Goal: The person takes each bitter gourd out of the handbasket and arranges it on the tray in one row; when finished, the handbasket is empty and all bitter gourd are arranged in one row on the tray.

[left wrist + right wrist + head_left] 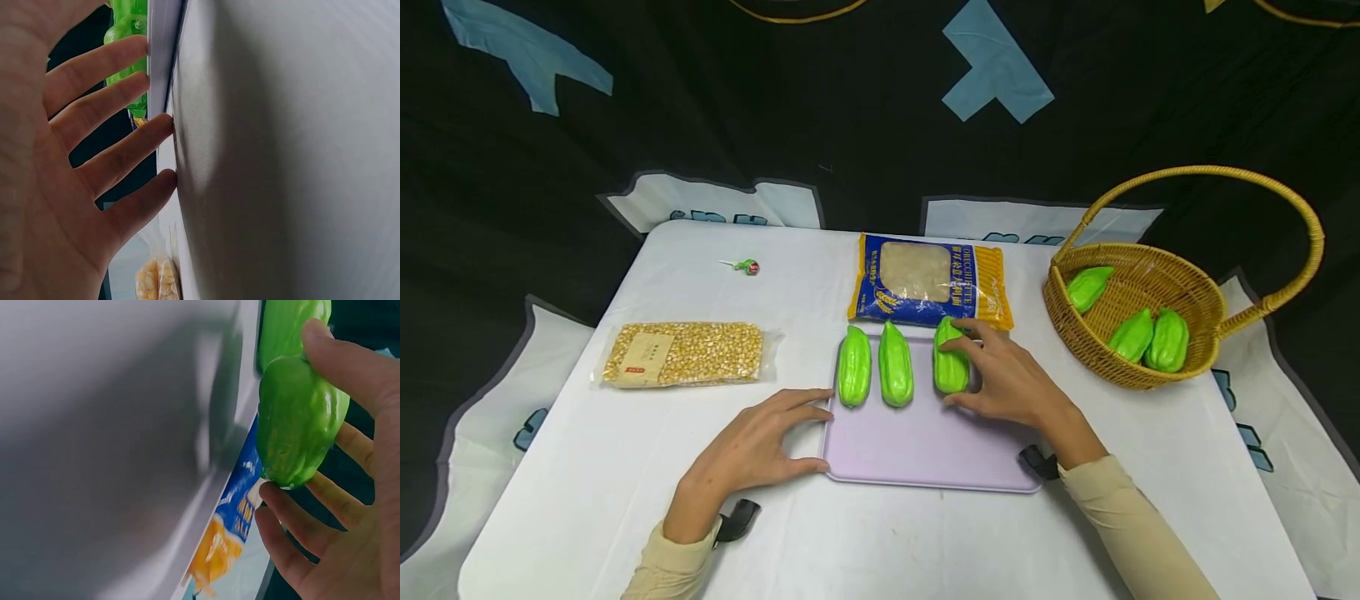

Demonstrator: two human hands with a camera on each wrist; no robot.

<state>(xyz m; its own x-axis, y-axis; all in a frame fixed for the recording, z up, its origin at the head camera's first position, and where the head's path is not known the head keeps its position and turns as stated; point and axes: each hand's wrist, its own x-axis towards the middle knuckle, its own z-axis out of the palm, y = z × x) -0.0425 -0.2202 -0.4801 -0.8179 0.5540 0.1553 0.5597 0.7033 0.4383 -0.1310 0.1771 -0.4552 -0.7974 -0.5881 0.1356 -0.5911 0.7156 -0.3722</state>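
Note:
Across a lilac tray lie three green, ridged gourd-like vegetables, two of them side by side at the left: the left one and the middle one. Farther right on the tray, my right hand has its thumb and fingers around the third green gourd. The right wrist view shows that gourd between thumb and fingertips. My left hand is at the tray's left edge, fingers spread, fingertips touching the rim; in the left wrist view its fingers are nearly straight.
A wicker basket with a tall handle holds three more green gourds at the right. Behind the tray lies a blue and yellow pasta bag. A bag of corn kernels and a lollipop lie on the left of the white table.

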